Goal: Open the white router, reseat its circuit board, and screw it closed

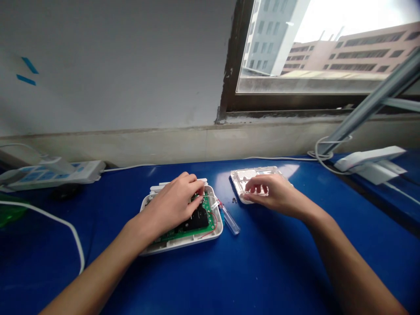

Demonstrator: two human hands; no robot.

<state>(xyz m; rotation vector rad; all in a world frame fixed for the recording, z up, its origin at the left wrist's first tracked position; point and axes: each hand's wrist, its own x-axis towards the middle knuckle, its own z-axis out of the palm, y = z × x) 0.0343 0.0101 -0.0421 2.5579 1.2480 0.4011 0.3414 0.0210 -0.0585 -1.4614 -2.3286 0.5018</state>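
Observation:
An opened white device housing (pixel 193 239) lies on the blue table, with a green circuit board (pixel 210 221) and a black part (pixel 197 218) inside. My left hand (pixel 175 201) rests over it, thumb and fingers bent together at the board's upper right; what they hold is hidden. Beside the housing lies a screwdriver with a clear handle (pixel 231 221). My right hand (pixel 272 190) is above the white perforated cover (pixel 244 175), its fingers curled towards the thumb; anything pinched there is too small to make out. Several small dark screws (pixel 234 200) lie left of the cover.
A white power strip (pixel 87 171) stands at the left back, with a white cable (pixel 70 227) in front. At the right are white plugs and adapters (pixel 374 164) and a slanted metal post (pixel 364 105). The wall and window (pixel 315 98) bound the back.

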